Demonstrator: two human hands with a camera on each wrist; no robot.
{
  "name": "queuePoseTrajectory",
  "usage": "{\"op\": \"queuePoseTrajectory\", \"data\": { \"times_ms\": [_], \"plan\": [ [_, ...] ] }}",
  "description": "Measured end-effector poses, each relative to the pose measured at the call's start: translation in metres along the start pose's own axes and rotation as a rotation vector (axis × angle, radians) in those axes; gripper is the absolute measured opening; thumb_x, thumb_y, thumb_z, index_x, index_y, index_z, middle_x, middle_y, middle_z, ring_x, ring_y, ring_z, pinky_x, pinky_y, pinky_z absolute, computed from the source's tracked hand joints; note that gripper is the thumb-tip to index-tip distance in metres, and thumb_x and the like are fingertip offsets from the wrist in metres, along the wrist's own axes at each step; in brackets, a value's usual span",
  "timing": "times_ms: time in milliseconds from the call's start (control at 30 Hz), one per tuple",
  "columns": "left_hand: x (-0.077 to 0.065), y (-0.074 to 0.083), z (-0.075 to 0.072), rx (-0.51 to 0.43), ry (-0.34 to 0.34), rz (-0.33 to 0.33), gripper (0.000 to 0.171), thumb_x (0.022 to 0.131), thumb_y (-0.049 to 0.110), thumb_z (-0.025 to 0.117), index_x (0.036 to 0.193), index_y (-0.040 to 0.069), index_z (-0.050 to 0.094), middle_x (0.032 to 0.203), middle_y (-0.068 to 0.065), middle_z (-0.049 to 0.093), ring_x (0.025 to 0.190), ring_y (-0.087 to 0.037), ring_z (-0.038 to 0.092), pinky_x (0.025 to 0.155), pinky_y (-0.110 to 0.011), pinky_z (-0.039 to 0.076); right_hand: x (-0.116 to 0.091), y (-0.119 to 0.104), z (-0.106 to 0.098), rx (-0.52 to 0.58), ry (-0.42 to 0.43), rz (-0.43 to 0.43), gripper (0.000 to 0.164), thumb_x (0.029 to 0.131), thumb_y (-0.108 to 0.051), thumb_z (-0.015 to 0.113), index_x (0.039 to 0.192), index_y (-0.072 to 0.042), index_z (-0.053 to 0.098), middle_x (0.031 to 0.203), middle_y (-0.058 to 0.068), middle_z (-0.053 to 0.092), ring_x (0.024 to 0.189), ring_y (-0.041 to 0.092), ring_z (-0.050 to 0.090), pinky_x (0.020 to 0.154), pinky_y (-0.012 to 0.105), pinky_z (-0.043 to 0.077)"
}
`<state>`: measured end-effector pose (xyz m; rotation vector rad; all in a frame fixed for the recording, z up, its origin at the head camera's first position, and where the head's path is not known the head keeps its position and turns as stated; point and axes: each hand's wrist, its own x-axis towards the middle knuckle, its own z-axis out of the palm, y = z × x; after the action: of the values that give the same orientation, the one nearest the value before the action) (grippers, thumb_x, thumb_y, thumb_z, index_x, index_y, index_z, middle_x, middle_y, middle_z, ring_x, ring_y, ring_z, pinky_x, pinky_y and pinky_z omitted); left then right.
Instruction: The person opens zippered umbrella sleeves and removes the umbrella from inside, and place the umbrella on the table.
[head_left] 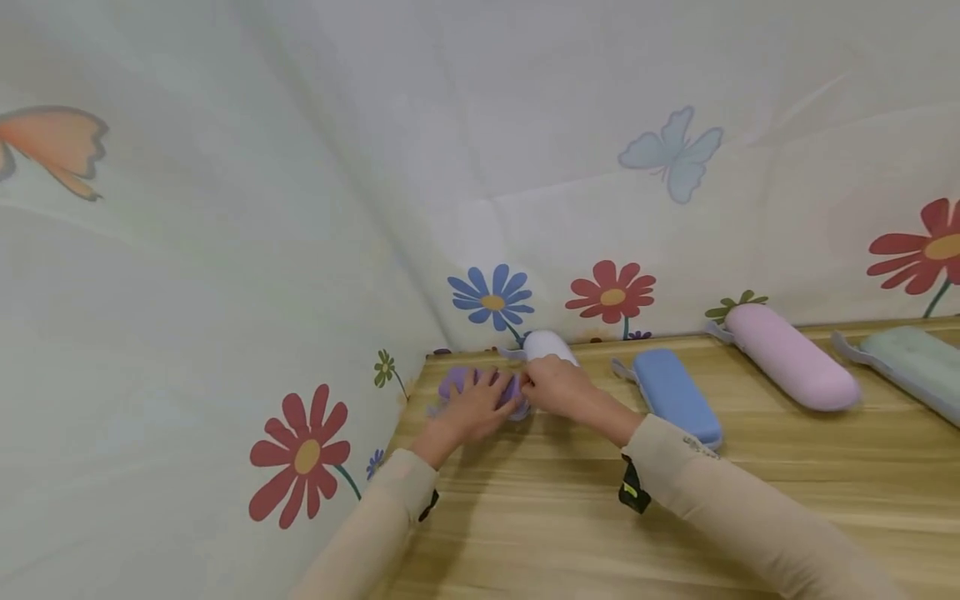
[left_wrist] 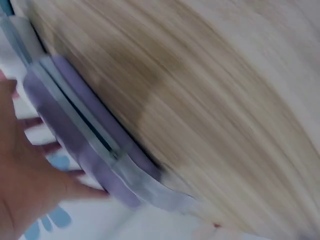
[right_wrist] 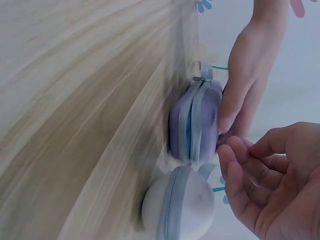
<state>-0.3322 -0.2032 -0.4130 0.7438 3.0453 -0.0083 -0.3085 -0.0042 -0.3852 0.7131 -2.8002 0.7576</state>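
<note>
A purple zippered case point(head_left: 453, 382) lies near the left end of the wooden table, a pale strap at one end. Over its top my left hand point(head_left: 474, 408) spreads its fingers and holds it; the fingertips pass out of sight behind it in the left wrist view. The zip runs along the side of the case point(left_wrist: 67, 122), a dark line between its pale tapes, with the slider point(right_wrist: 199, 79) near the strap end. My right hand point(head_left: 558, 387) is at the opposite end, fingers loosely bent, fingertips point(right_wrist: 226, 145) right beside the case, nothing visible between them.
A white rounded case point(head_left: 549, 343) lies just behind my right hand. Further right are a blue case point(head_left: 675, 396), a pink case point(head_left: 795, 358) and a green case point(head_left: 918, 362), each with a strap. A flower-printed sheet point(head_left: 585, 208) hangs along the table's back and left.
</note>
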Motion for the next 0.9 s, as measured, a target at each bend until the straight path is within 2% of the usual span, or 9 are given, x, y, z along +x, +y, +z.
{"op": "queuePoseTrajectory", "data": {
  "times_ms": [100, 167, 267, 333, 467, 533, 667, 800, 900],
  "plan": [
    [-0.005, -0.013, 0.001, -0.060, 0.009, 0.109, 0.045, 0.105, 0.054, 0.046, 0.134, 0.022, 0.056, 0.153, -0.009, 0.043, 0.144, -0.043, 0.032, 0.105, -0.078, 0.025, -0.003, 0.003, -0.001, 0.012, -0.014, -0.025, 0.015, 0.095, -0.013, 0.064, 0.082, -0.014, 0.071, 0.071, -0.004, 0.061, 0.061, 0.015, 0.053, 0.058, 0.031, 0.043],
    [-0.012, -0.021, 0.005, -0.066, 0.007, 0.165, 0.037, 0.103, 0.053, 0.051, 0.122, 0.021, 0.057, 0.152, -0.009, 0.043, 0.146, -0.040, 0.030, 0.106, -0.077, 0.025, -0.006, 0.004, 0.000, 0.023, -0.024, -0.030, 0.014, 0.095, -0.012, 0.064, 0.084, -0.014, 0.072, 0.073, -0.004, 0.063, 0.063, 0.014, 0.054, 0.060, 0.031, 0.045],
    [-0.024, -0.027, 0.012, -0.031, -0.003, 0.205, 0.039, 0.101, 0.051, 0.058, 0.121, 0.018, 0.055, 0.158, -0.013, 0.035, 0.150, -0.041, 0.022, 0.109, -0.075, 0.025, -0.008, 0.005, 0.003, 0.051, -0.038, -0.038, 0.012, 0.094, -0.010, 0.066, 0.085, -0.013, 0.073, 0.075, -0.003, 0.065, 0.066, 0.014, 0.055, 0.063, 0.032, 0.046],
    [-0.030, -0.027, 0.014, -0.004, -0.006, 0.202, 0.052, 0.100, 0.050, 0.060, 0.134, 0.012, 0.052, 0.163, -0.018, 0.026, 0.151, -0.045, 0.017, 0.112, -0.072, 0.025, -0.007, 0.005, 0.005, 0.076, -0.044, -0.047, 0.012, 0.093, -0.009, 0.066, 0.085, -0.012, 0.074, 0.076, -0.003, 0.066, 0.067, 0.014, 0.055, 0.064, 0.032, 0.047],
    [-0.038, -0.025, 0.013, -0.031, -0.024, 0.159, 0.085, 0.099, 0.048, 0.062, 0.159, 0.001, 0.025, 0.166, -0.027, 0.007, 0.152, -0.049, 0.008, 0.119, -0.060, 0.021, -0.004, 0.004, 0.012, 0.110, -0.070, -0.081, 0.010, 0.093, -0.006, 0.065, 0.089, -0.010, 0.074, 0.084, -0.001, 0.070, 0.072, 0.013, 0.059, 0.068, 0.032, 0.051],
    [-0.037, -0.025, 0.014, -0.063, -0.022, 0.141, 0.092, 0.099, 0.046, 0.063, 0.161, -0.001, 0.015, 0.166, -0.029, 0.003, 0.152, -0.049, 0.006, 0.121, -0.056, 0.019, -0.001, 0.003, 0.018, 0.109, -0.087, -0.098, 0.010, 0.092, -0.005, 0.065, 0.092, -0.008, 0.075, 0.088, 0.001, 0.072, 0.077, 0.015, 0.063, 0.072, 0.033, 0.053],
    [-0.028, -0.027, 0.018, -0.087, 0.018, 0.147, 0.096, 0.098, 0.042, 0.066, 0.159, -0.009, 0.012, 0.164, -0.034, 0.006, 0.151, -0.051, 0.006, 0.122, -0.056, 0.016, 0.006, -0.001, 0.030, 0.062, -0.120, -0.157, 0.012, 0.092, -0.004, 0.065, 0.098, -0.003, 0.075, 0.093, 0.006, 0.074, 0.088, 0.022, 0.069, 0.078, 0.035, 0.056],
    [-0.017, -0.031, 0.021, -0.086, 0.059, 0.130, 0.098, 0.097, 0.041, 0.069, 0.157, -0.013, 0.014, 0.162, -0.036, 0.010, 0.151, -0.052, 0.008, 0.121, -0.057, 0.017, 0.015, -0.006, 0.041, 0.033, -0.140, -0.235, 0.007, 0.088, -0.002, 0.067, 0.090, 0.000, 0.073, 0.083, 0.009, 0.071, 0.079, 0.025, 0.065, 0.071, 0.036, 0.052],
    [-0.009, -0.035, 0.026, -0.078, 0.064, 0.119, 0.098, 0.097, 0.040, 0.069, 0.157, -0.013, 0.013, 0.162, -0.036, 0.009, 0.151, -0.052, 0.007, 0.121, -0.057, 0.017, 0.020, -0.009, 0.050, -0.007, -0.181, -0.245, 0.009, 0.089, -0.005, 0.068, 0.081, -0.002, 0.067, 0.076, 0.010, 0.068, 0.072, 0.025, 0.062, 0.069, 0.038, 0.050]
  ]
}}
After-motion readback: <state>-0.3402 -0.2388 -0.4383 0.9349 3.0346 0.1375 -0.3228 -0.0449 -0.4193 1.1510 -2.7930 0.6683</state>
